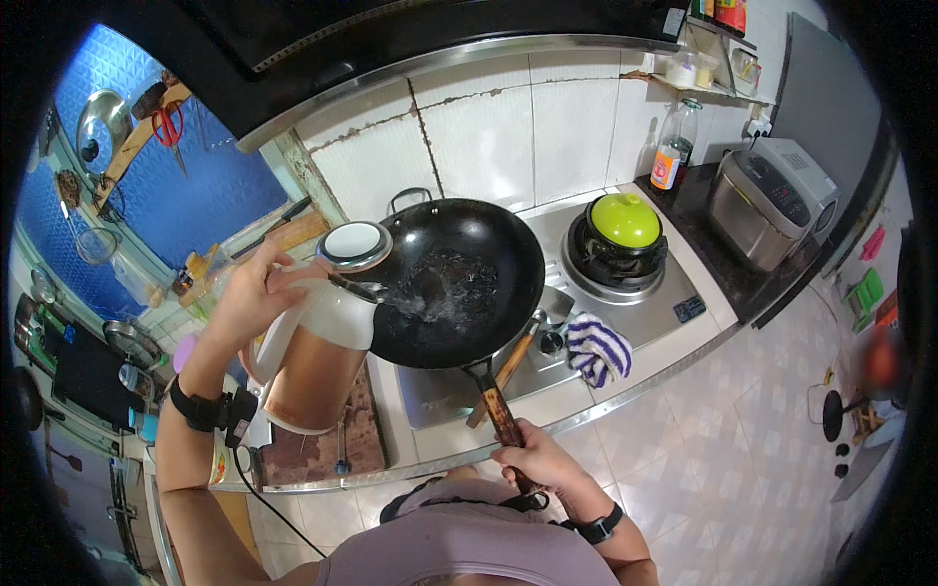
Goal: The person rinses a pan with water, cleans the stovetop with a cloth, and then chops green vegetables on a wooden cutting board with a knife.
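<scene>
My left hand (245, 297) grips the handle of a brown and white electric kettle (319, 381), tilted with its spout over the wok's left rim. Its round silver and white lid (355, 242) stands raised beside my fingers. Clear water (421, 304) runs from the spout into a black wok (506, 308) and splashes over its bottom. Around the charred wooden wok handle (500, 414), the fingers of my right hand (542, 458) are closed. The burner beneath the wok is hidden.
Right of the wok, a small pot with a green lid (625, 220) sits on another burner. A striped cloth (597, 350) and a wooden-handled spatula (516, 359) lie on the stove. A brown cutting board (322, 454) is at left; a range hood (440, 36) hangs above.
</scene>
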### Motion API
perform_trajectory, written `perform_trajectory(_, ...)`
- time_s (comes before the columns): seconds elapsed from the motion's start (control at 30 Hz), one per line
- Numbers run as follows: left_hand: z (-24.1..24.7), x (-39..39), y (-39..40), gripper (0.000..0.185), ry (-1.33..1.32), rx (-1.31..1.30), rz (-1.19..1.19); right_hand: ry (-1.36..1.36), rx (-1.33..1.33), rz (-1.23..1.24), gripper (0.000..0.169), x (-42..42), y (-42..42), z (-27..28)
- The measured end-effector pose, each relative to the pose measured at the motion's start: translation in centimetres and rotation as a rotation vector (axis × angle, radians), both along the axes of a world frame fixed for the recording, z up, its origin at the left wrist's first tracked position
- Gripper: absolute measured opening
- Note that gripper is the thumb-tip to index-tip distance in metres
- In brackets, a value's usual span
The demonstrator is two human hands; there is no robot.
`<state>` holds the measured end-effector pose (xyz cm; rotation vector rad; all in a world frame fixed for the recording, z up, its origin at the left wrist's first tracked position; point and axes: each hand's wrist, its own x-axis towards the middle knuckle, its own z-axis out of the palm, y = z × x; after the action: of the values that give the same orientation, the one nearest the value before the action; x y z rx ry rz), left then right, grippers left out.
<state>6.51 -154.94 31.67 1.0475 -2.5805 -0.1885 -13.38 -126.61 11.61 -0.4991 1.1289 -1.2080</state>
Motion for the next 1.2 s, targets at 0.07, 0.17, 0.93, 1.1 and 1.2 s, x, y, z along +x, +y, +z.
perform_trajectory(0.07, -0.2, -0.3, -0.4, 0.038, -0.004, 0.033, -0.01, 0.063, 0.016, -0.001, 0.024, -0.1, -0.1, -0.4)
perform_trajectory(0.17, -0.7, -0.6, -0.9, 0.037, -0.001, 0.096, -0.024, 0.091, 0.016, -0.003, 0.023, -0.4, 0.0, -0.5)
perform_trajectory(0.93, 1.2, -2.2, -1.3, 0.033, -0.101, -0.001, -0.239, 0.119, 0.029, 0.03, 0.024, 0.0, -0.2, -0.1)
perform_trajectory(1.1, 1.7, -3.0, -1.2, 0.031, -0.125, -0.01, -0.28, 0.126, 0.044, 0.033, 0.025, 0.2, -0.2, -0.3)
perform_trajectory(1.2, 1.3, -3.4, -1.7, 0.03, -0.115, -0.008, -0.307, 0.127, 0.035, 0.034, 0.026, 0.3, -0.2, -0.7)
